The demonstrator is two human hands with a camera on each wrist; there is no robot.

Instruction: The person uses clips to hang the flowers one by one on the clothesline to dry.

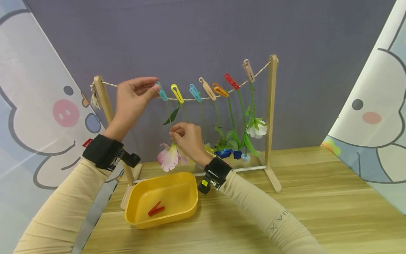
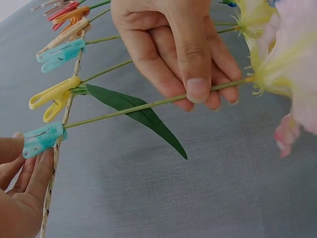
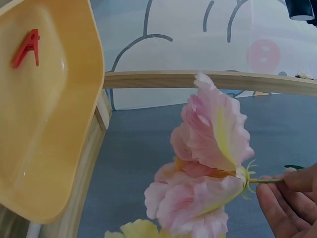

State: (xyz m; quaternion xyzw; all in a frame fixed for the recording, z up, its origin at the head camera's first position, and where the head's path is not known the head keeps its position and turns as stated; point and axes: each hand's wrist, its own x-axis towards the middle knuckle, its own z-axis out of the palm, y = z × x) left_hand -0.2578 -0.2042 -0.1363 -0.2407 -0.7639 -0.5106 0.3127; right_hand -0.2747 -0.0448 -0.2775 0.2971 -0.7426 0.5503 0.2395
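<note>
A small wooden rack (image 1: pixel 272 116) carries a string (image 1: pixel 111 84) with several coloured clothespins, and artificial flowers hang from them. My left hand (image 1: pixel 134 97) pinches the leftmost pin, a light blue clothespin (image 1: pixel 162 91) (image 2: pixel 43 139), at the string. The thin green stem (image 2: pixel 148 105) clipped in that pin runs down to a pink flower (image 1: pixel 168 158) (image 3: pixel 208 163). My right hand (image 1: pixel 187 137) (image 2: pixel 183 54) pinches this stem just above the bloom. A yellow clothespin (image 1: pixel 177 93) (image 2: pixel 55 95) sits next to the blue one.
A yellow tray (image 1: pixel 190 208) (image 3: pixel 74 148) with one red clothespin (image 1: pixel 156 209) (image 3: pixel 27 47) stands on the wooden table (image 1: pixel 317 211) in front of the rack. Blue and white flowers (image 1: pixel 257 128) hang further right. A grey backdrop (image 1: pixel 203 31) stands behind.
</note>
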